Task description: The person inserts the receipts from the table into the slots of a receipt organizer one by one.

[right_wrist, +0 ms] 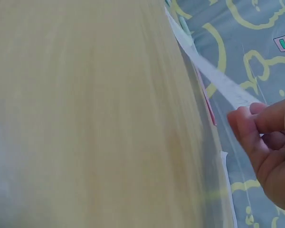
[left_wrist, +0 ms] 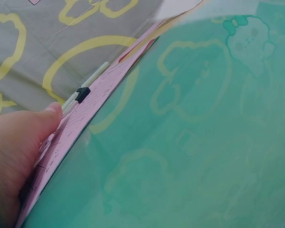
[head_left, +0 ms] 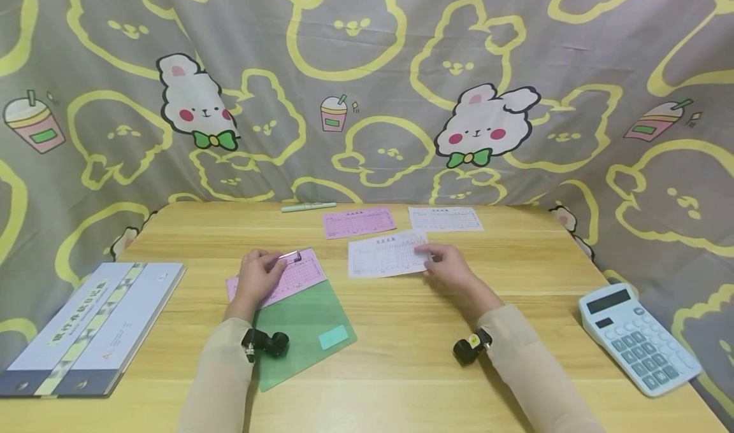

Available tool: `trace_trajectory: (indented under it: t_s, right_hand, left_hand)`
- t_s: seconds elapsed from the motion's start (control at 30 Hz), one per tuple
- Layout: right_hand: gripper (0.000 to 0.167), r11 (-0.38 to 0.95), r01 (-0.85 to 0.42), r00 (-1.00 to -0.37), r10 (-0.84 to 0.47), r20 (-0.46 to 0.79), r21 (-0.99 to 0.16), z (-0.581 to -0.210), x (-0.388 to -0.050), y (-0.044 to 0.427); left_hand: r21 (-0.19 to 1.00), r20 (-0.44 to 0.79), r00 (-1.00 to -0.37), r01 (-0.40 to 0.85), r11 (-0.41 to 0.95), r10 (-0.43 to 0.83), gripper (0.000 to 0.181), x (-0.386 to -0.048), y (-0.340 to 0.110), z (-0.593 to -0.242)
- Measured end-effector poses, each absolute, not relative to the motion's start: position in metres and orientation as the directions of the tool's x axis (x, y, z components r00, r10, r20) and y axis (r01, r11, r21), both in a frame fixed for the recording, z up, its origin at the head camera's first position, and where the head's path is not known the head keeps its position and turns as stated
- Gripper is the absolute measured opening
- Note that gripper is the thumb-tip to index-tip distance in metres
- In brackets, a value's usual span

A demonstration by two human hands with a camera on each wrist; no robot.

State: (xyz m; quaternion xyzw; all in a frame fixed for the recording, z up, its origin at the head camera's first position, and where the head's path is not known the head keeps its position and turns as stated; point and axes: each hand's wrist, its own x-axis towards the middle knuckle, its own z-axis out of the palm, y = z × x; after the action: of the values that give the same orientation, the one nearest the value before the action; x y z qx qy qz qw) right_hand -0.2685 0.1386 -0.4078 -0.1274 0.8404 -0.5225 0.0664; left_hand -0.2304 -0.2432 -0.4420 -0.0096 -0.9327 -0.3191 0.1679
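Observation:
A green clipboard [head_left: 304, 331] lies tilted on the table, a pink printed slip [head_left: 301, 274] at its top by the metal clip [head_left: 290, 257]. The left hand [head_left: 257, 277] rests over the slip's left part, thumb and fingers at the clip; in the left wrist view the left hand [left_wrist: 19, 152] has its thumb on the clip's near end. Between thumb and fingers the right hand [head_left: 453, 269] pinches the right edge of a white printed slip [head_left: 381, 256]. The right wrist view has the right hand [right_wrist: 270, 142] holding that white slip [right_wrist: 223, 83] with its edge raised off the table.
Behind are another pink slip [head_left: 360, 222], another white slip [head_left: 446, 219] and a light green pen [head_left: 308, 207]. A thick ledger [head_left: 97, 325] lies at the left, a pale blue calculator [head_left: 639, 337] at the right. A patterned curtain [head_left: 378, 89] hangs behind the table.

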Motion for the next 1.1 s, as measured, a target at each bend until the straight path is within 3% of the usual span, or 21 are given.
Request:
trace_trajectory:
  t_s: [0.37,0.8,1.1]
  right_hand:
    - [0.032,0.209,-0.225,-0.935,-0.322,0.150,-0.952,-0.398,-0.256,0.129]
    - [0.034,0.183,-0.165,-0.869,-0.491,0.055,-0.969,-0.401,-0.253,0.093]
    - [0.034,0.199,-0.032,-0.857,-0.509,-0.076,-0.980,-0.409,-0.250,0.064]
  left_hand:
    - [0.609,0.296,-0.950,0.111,0.785,-0.096,0.036,-0.231,-0.244,-0.443]
    - [0.638,0.221,-0.971,0.075,0.766,-0.089,0.040,-0.233,-0.249,-0.439]
    - [0.705,0.118,-0.988,0.016,0.709,-0.095,0.040,-0.235,-0.252,-0.437]
